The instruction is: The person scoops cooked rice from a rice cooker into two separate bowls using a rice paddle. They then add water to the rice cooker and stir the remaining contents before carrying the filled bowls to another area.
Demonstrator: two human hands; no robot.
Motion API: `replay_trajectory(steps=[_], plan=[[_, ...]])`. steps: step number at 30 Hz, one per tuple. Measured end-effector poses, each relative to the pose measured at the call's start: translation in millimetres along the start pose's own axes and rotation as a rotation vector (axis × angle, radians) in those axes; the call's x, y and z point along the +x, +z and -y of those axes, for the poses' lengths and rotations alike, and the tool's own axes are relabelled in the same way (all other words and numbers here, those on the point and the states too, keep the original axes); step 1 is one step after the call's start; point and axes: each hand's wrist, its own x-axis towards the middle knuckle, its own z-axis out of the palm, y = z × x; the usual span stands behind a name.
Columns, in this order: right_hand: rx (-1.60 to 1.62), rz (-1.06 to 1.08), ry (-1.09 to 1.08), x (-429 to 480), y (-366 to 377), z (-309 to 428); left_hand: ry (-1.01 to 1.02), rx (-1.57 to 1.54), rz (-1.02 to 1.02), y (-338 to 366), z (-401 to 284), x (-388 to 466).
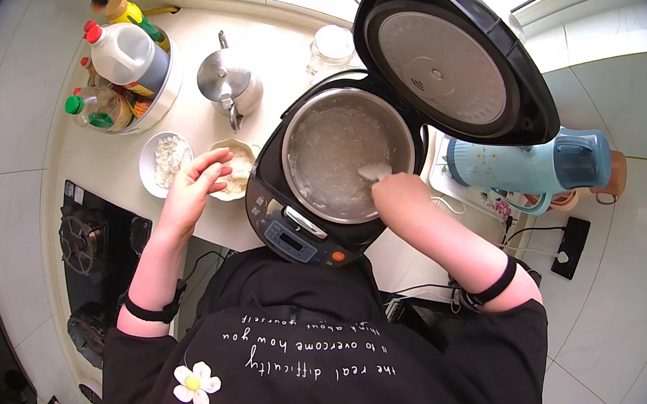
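An open rice cooker [271,219] stands right in front of me, its lid [440,76] raised. Inside its metal inner pot [332,141] are pale, wet-looking remains of rice. My right hand [401,199] grips a white rice paddle [374,172] at the pot's right side; the hand hides the handle. My left hand [195,190] hovers with fingers apart, holding nothing, over the gap between two bowls. The white bowl [148,168] on the left contains cooked rice [170,159]. Partly behind my fingers, the scalloped bowl [229,196] also has rice [239,171] in it.
A metal pot with a lid [226,80] and a glass jar [331,48] stand farther back. Bottles crowd a white bin [158,98] at left, near a gas stove [99,251]. Thermos flasks [515,161] stand on a tray at right, beside a socket strip [570,248] with cords.
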Motion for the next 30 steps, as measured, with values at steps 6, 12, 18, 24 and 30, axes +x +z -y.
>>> replay_trajectory(steps=[6, 12, 18, 24, 30], plan=[[0.427, 0.051, -0.136, -1, -18, 10, 0.002, -0.005, 0.005, 1, 0, -1], [0.752, -0.074, -0.15, 18, 0, 23, -0.036, 0.1, 0.096, 3, 15, 3], [0.571, -0.381, 0.106, 27, 0, 2, -0.034, 0.082, 0.108, 1, 11, 8], [0.018, -0.569, -0.015, 56, 18, 1, -0.041, 0.068, 0.088, -1, 8, 11], [-0.066, -0.743, -0.051, 23, -13, 5, -0.018, 0.013, 0.034, -9, 6, 2]])
